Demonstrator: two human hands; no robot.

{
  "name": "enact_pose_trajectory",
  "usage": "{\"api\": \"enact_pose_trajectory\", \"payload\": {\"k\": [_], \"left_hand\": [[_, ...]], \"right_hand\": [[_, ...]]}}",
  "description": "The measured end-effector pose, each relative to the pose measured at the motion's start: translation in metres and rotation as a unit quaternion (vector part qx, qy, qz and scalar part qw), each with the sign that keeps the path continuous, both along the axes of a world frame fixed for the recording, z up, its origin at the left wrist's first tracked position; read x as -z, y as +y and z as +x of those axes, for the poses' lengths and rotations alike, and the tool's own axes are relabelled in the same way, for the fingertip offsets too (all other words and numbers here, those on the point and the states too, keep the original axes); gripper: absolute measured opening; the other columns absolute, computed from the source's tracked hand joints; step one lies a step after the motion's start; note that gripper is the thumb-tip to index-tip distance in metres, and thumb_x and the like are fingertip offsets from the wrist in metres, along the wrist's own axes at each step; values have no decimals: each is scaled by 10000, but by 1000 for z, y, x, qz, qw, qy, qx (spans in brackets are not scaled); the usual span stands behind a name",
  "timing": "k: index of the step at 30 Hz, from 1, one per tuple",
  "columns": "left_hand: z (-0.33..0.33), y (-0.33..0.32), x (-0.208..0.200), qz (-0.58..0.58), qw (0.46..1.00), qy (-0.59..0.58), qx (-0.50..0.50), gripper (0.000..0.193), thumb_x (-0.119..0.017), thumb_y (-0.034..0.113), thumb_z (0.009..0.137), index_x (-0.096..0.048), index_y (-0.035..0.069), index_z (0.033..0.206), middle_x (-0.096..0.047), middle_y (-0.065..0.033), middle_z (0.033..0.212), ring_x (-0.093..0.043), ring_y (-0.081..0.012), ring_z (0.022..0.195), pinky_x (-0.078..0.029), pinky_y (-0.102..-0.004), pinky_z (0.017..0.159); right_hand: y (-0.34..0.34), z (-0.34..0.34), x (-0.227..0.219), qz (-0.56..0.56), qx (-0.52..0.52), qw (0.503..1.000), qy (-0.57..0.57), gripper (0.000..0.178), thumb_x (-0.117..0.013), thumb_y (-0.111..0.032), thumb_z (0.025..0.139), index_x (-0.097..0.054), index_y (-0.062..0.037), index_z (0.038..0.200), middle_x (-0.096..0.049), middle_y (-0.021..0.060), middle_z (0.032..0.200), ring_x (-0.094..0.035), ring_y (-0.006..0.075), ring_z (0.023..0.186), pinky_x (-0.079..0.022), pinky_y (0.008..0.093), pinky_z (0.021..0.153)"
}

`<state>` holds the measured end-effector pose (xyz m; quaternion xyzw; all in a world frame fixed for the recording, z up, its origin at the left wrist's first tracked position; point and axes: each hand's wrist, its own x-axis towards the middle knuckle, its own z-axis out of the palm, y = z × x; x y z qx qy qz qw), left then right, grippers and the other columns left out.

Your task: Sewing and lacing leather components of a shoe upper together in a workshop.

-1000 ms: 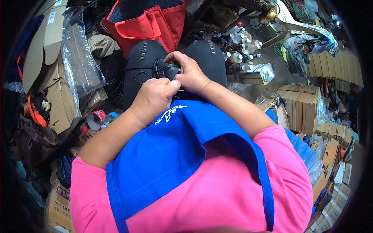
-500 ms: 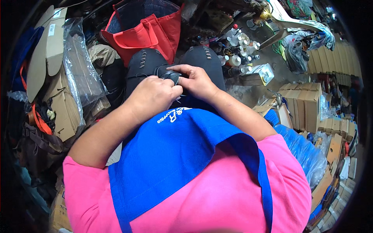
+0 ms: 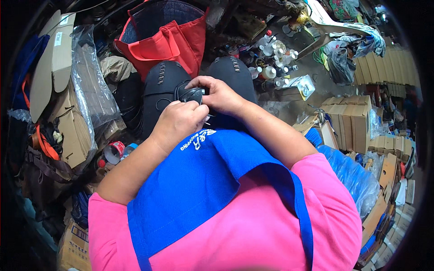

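Between my thighs, on dark trousers with stitched slits, is a glossy black shoe-like piece [image 3: 191, 95] with a rounded edge. Much of it is hidden by my hands. My right hand [image 3: 219, 95] grips it from the right, fingers over its far edge and thumb on the near side. Closed like a fist, my left hand [image 3: 181, 119] presses against its near left edge; what its fingers hold is hidden. A thin pale tip [image 3: 207, 123] shows beside the left fingers. A loop of black cord [image 3: 162, 103] lies over my left thigh.
A red insulated bag [image 3: 169, 45] stands beyond my knees. Several bottles [image 3: 270, 72] crowd the floor ahead to the right. Cardboard boxes [image 3: 349, 119] and blue plastic wrap [image 3: 348, 174] are at the right. Flattened cardboard [image 3: 72, 113] and clear plastic [image 3: 92, 81] lean at the left.
My left hand has moved slightly down and left, and more of the black piece shows between my hands. A bottle with a red label has come into sight beside my left forearm.
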<state>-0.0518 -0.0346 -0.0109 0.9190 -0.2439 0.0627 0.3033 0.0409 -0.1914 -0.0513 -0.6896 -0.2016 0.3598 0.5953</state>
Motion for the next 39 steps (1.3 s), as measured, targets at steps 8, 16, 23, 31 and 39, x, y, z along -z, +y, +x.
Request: {"api": "enact_pose_trajectory", "payload": {"k": [8, 16, 23, 31, 39], "left_hand": [[8, 5, -3, -23, 999, 11, 44, 128, -653, 132, 781, -538, 76, 793, -550, -103, 722, -613, -289, 698, -494, -401, 634], [26, 11, -1, -52, 993, 69, 83, 154, -666, 160, 795, -557, 72, 858, -554, -122, 748, -605, -320, 726, -509, -427, 654], [38, 11, -1, -57, 984, 105, 133, 195, -649, 198, 814, -554, 54, 905, -577, -141, 803, -618, -343, 776, -512, -437, 678], [36, 15, 3, -45, 987, 101, 120, 171, -615, 186, 829, -546, 55, 915, -583, -135, 823, -622, -343, 792, -511, -436, 701], [39, 14, -2, 7, 988, 93, 125, 136, -570, 207, 858, -557, 85, 918, -597, -100, 826, -638, -278, 821, -489, -405, 729]], "right_hand": [[-20, 21, -52, -186, -138, 898, -375, 434, -707, -92, 715, -655, -95, 1145, -610, 151, 1154, -537, 322, 1168, -441, 406, 983], [-82, 134, -157, -177, 82, 941, -278, 253, -660, -197, 899, -680, -4, 1060, -683, 21, 931, -602, 76, 873, -479, 240, 797], [-47, 241, -188, -451, 74, 717, -526, 538, -643, -412, 825, -580, -128, 1277, -529, 181, 1348, -520, 318, 1223, -408, 417, 1029], [-2, 272, -170, -504, 81, 690, -513, 372, -623, -454, 843, -693, -227, 1130, -697, 107, 1047, -655, 313, 974, -499, 427, 879], [21, 289, -158, -515, 75, 649, -555, 251, -623, -283, 801, -713, -185, 1014, -680, 101, 1094, -648, 285, 1020, -432, 502, 957]]}}
